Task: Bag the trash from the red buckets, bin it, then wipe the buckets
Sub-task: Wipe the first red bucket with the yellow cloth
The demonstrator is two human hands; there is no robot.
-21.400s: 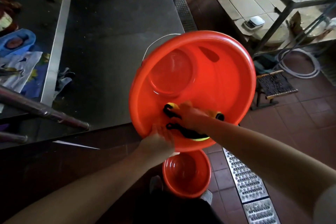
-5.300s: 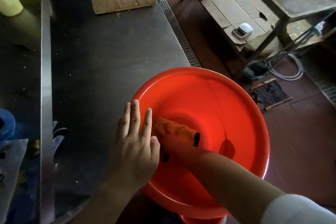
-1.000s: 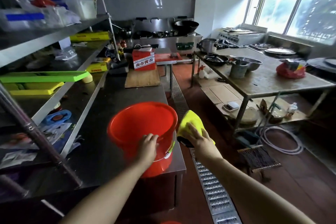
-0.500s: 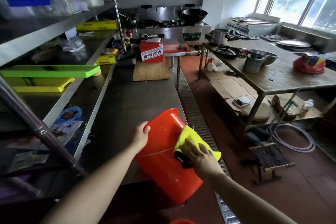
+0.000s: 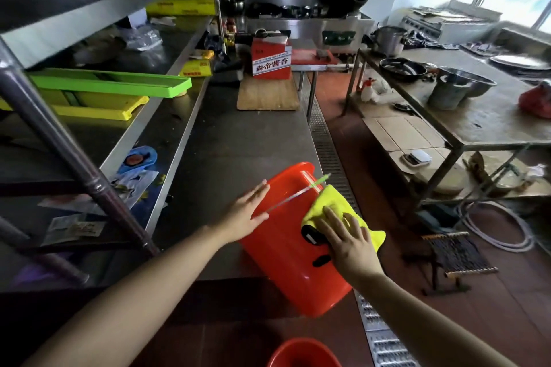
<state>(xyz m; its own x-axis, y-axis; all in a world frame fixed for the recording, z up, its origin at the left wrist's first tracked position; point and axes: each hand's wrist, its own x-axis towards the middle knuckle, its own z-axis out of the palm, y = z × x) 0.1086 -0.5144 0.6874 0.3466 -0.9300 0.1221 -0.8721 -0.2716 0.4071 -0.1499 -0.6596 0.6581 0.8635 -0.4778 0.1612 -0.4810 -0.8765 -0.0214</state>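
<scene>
A red bucket (image 5: 286, 253) lies tipped on its side at the near edge of the steel counter (image 5: 238, 140), its base toward me and its wire handle across the wall. My left hand (image 5: 247, 211) lies flat with straight fingers against the bucket's left side near the rim. My right hand (image 5: 346, 235) presses a yellow cloth (image 5: 331, 202) with black markings onto the bucket's outer wall, fingers spread. The rim of a second red bucket (image 5: 301, 351) shows on the floor below.
A wooden board (image 5: 268, 94) and a red carton (image 5: 271, 61) sit farther back on the counter. Shelves with green and yellow trays (image 5: 101, 89) run along the left. A floor drain grate (image 5: 328, 152) and a steel table (image 5: 483, 116) with bowls lie to the right.
The bucket has gone from upright to lying on its side. My left hand has let go of the rim and now lies flat on the side. The cloth moved down the outer wall.
</scene>
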